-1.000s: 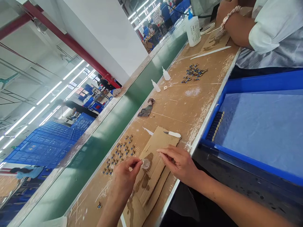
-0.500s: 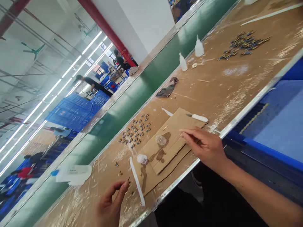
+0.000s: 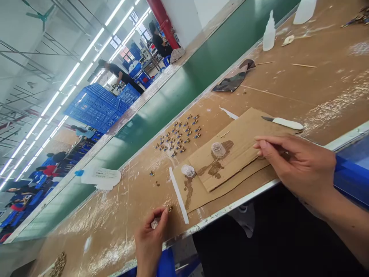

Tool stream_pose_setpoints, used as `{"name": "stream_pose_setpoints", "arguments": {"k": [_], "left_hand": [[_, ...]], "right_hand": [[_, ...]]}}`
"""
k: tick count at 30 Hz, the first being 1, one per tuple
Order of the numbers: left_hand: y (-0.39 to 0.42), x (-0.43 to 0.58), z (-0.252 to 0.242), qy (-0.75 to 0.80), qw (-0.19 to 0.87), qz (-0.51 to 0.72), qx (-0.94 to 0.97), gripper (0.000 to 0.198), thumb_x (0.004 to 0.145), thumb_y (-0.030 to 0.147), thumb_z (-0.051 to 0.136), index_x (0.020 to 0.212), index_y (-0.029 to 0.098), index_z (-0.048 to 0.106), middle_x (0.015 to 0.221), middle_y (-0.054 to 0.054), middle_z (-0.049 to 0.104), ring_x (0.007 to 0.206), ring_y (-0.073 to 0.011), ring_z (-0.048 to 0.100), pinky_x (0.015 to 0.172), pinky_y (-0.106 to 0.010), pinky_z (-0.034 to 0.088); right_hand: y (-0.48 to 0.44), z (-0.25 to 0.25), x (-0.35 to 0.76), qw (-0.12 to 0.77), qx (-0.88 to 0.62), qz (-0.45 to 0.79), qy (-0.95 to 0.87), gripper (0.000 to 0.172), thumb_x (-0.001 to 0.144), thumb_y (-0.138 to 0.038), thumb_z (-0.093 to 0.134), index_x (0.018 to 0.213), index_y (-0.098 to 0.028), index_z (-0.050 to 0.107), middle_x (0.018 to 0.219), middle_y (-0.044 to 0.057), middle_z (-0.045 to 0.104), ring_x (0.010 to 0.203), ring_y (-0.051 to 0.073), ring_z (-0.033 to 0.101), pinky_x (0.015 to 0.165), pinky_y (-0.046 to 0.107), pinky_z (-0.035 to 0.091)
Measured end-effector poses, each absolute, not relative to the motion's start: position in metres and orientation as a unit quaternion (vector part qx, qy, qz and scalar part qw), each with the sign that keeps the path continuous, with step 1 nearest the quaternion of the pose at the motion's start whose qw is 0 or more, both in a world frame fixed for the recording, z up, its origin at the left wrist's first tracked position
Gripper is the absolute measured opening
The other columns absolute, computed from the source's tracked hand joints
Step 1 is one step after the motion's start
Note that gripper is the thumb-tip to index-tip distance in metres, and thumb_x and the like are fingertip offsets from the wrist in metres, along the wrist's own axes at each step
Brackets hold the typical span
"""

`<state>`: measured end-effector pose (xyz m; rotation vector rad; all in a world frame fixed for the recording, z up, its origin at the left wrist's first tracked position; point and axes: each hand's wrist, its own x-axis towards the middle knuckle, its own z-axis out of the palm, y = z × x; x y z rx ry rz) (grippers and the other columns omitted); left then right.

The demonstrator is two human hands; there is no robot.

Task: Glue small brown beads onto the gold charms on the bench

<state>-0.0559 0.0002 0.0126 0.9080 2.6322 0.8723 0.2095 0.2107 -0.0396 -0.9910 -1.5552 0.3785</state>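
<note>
My left hand (image 3: 151, 236), near the table's front edge, has thumb and forefinger pinched at a tiny brass-coloured part (image 3: 170, 208). My right hand (image 3: 300, 165) is closed in a pinch over the front edge of the cardboard (image 3: 245, 154); whatever its fingertips hold, I cannot make out. On the cardboard stand a small clear cup (image 3: 218, 150) and a second clear cup (image 3: 188, 170), with wet stains around them. A thin stick (image 3: 225, 134) lies behind the cups. Several small blue-and-brass pieces (image 3: 178, 134) are spread in rows further back.
A white-handled knife (image 3: 288, 123) lies at the cardboard's right end. A white strip (image 3: 178, 196) borders its left. Camouflage cloth (image 3: 233, 79), a dropper bottle (image 3: 269, 34) and a larger bottle (image 3: 99, 177) lie or stand along the green divider (image 3: 161, 111). People work beyond it.
The view has shifted, so the bench appears closer and further right. My right hand has drawn slightly away from the cups. My left hand still pinches beside the white strip.
</note>
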Motion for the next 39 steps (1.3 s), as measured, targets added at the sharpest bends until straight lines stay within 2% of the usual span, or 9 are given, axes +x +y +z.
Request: {"name": "stream_pose_setpoints", "arguments": {"k": [15,21,34,39], "left_hand": [[0.006,-0.051,0.019,0.897,0.095,0.258,0.346,0.033,0.066,0.052,0.067,0.074,0.02,0.07,0.077,-0.003,0.071,0.077,-0.0198,0.063,0.074,-0.028,0.046],[0.008,-0.05,0.019,0.901,0.086,0.252,0.343,0.032,0.066,0.052,0.066,0.073,0.021,0.07,0.078,-0.003,0.071,0.077,-0.0201,0.064,0.075,-0.028,0.046],[0.015,-0.048,0.022,0.909,0.079,0.239,0.332,0.034,0.061,0.054,0.067,0.069,0.021,0.071,0.074,-0.003,0.071,0.074,-0.019,0.064,0.07,-0.026,0.048],[0.019,-0.049,0.027,0.901,0.065,0.195,0.383,0.032,0.065,0.054,0.062,0.066,0.023,0.07,0.069,-0.001,0.071,0.069,-0.0194,0.065,0.066,-0.026,0.049]], "right_hand": [[0.211,-0.037,0.21,0.583,-0.439,0.139,-0.669,0.013,0.081,-0.021,0.059,0.089,-0.018,0.069,0.079,0.002,0.07,0.069,0.011,0.065,0.06,0.023,0.05],[0.212,-0.039,0.21,0.586,-0.435,0.152,-0.666,0.013,0.081,-0.02,0.059,0.089,-0.017,0.069,0.077,0.003,0.069,0.069,0.011,0.065,0.067,0.024,0.052],[0.212,-0.037,0.21,0.576,-0.445,0.139,-0.671,0.014,0.081,-0.022,0.059,0.091,-0.019,0.069,0.076,0.002,0.069,0.07,0.011,0.065,0.061,0.021,0.049],[0.212,-0.038,0.21,0.582,-0.44,0.145,-0.668,0.014,0.081,-0.021,0.059,0.09,-0.018,0.069,0.074,0.002,0.069,0.07,0.011,0.065,0.062,0.023,0.05]]}}
